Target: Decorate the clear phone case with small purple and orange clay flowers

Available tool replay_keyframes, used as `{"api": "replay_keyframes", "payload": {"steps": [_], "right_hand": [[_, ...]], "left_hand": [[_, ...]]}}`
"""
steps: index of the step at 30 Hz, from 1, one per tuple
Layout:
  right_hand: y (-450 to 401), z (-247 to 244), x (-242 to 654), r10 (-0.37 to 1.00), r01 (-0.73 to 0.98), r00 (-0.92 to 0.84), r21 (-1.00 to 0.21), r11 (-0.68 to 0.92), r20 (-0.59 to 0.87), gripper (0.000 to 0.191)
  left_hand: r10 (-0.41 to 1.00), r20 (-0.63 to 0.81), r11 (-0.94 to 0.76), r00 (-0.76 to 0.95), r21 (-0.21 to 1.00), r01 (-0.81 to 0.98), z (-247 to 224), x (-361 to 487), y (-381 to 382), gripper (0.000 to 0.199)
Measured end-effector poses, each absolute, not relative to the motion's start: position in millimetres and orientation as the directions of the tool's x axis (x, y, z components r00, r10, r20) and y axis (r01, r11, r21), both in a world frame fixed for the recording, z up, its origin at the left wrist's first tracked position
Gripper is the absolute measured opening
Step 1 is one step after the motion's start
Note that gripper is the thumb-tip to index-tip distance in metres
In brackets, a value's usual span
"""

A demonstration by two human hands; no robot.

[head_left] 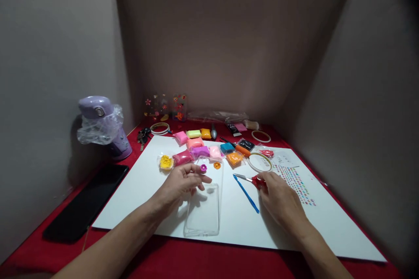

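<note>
My left hand [183,185] hovers over a clear phone case [203,216], fingers apart. A small purple clay flower [203,168] appears right at its index fingertip; I cannot tell whether they touch. Just right of that flower is an orange clay flower [217,165]. My right hand [276,192] is closed around the red handles of small scissors [245,178], whose blades point left. Below the blades, a blue modelling tool [246,194] lies slantwise on the white board [131,200].
Several clay packets, including a yellow one [166,162] and a teal one [227,148], lie behind my hands. Rhinestone stickers [296,185] and a hoop [260,162] are on the right. A black phone [87,202] and purple bottle [119,146] stand left.
</note>
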State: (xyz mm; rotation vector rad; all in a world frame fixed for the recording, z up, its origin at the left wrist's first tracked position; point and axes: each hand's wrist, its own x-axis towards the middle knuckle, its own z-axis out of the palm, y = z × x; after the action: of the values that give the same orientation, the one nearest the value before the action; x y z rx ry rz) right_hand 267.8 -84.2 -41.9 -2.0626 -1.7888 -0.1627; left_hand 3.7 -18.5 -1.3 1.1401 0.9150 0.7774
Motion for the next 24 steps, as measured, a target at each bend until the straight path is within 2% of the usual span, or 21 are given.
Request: {"api": "replay_keyframes", "payload": {"steps": [8, 12, 15, 18, 21, 24], "right_hand": [[-85.6, -39.7, 274.0, 0.946, 0.967, 0.199, -0.208, -0.147, 0.256, 0.012], [-86.3, -36.7, 276.6, 0.927, 0.959, 0.234, -0.226, -0.171, 0.292, 0.014], [-88.9, -33.0, 274.2, 0.903, 0.932, 0.263, -0.332, -0.147, 0.34, 0.023], [-94.1, -30.3, 268.4, 0.892, 0.853, 0.288, -0.518, -0.073, 0.349, 0.031], [-99.0, -29.1, 260.9, 0.905, 0.733, 0.235, -0.676, 0.074, 0.354, 0.03], [-101.1, -21.4, 254.3, 0.938, 0.651, 0.14, -0.743, 0.155, 0.318, 0.029]], "left_hand": [[0.864, -0.151, 0.206, 0.48, 0.977, -0.062, -5.2, -1.2, -17.2, 0.026], [0.865, -0.158, 0.205, 0.476, 0.978, -0.047, -2.2, -2.2, -17.5, 0.027], [0.861, -0.16, 0.203, 0.483, 0.979, -0.037, 0.7, -2.9, -17.5, 0.029], [0.847, -0.181, 0.219, 0.5, 0.976, -0.018, 1.4, -3.7, -17.0, 0.026], [0.83, -0.196, 0.225, 0.522, 0.974, 0.008, 0.1, -4.4, -16.4, 0.02], [0.812, -0.218, 0.26, 0.541, 0.966, -0.001, -0.3, -5.1, -17.0, 0.02]]}}
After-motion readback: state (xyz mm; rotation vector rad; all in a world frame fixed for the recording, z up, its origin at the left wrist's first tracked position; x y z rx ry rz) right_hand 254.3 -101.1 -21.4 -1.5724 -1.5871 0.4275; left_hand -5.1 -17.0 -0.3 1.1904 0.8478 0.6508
